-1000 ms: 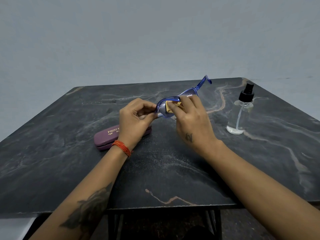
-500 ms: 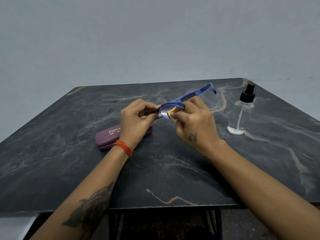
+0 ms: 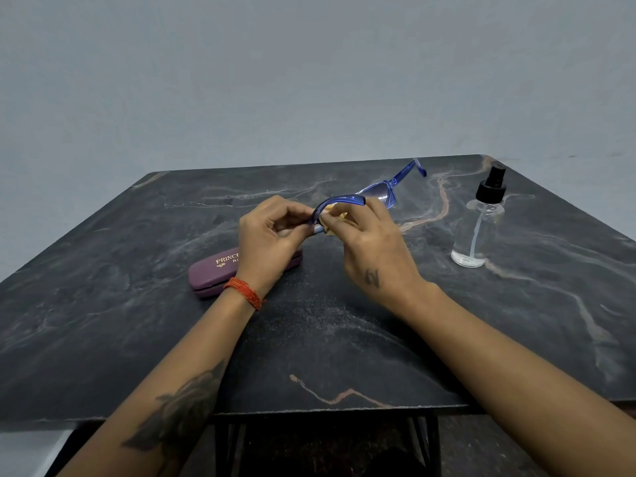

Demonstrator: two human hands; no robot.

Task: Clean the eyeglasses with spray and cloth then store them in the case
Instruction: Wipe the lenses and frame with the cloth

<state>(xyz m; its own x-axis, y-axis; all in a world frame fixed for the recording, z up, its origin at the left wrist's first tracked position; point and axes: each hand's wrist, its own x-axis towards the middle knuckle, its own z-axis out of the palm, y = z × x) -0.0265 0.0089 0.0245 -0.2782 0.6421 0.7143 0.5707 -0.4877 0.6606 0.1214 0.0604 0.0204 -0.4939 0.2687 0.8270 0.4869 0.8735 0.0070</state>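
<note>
Toward the table's (image 3: pixel 103 304) left edge we see the closed purple case (image 3: pixel 213 273). Our left hand (image 3: pixel 272 242) pinches the blue eyeglasses (image 3: pixel 375 196) above the table's middle, and our right hand (image 3: pixel 371 242) pinches a yellow cloth (image 3: pixel 335 215) against a lens. The spray bottle (image 3: pixel 478 228) stands upright near the right edge.

Both forearms are reaching forward, converging at centre. Left hand (image 3: pixel 272 235), orange thread band at wrist, is curling its fingers (image 3: pixel 292 215) in a pinch. Right hand (image 3: pixel 373 241) is pinching likewise, fingers bent, back of hand facing up.
</note>
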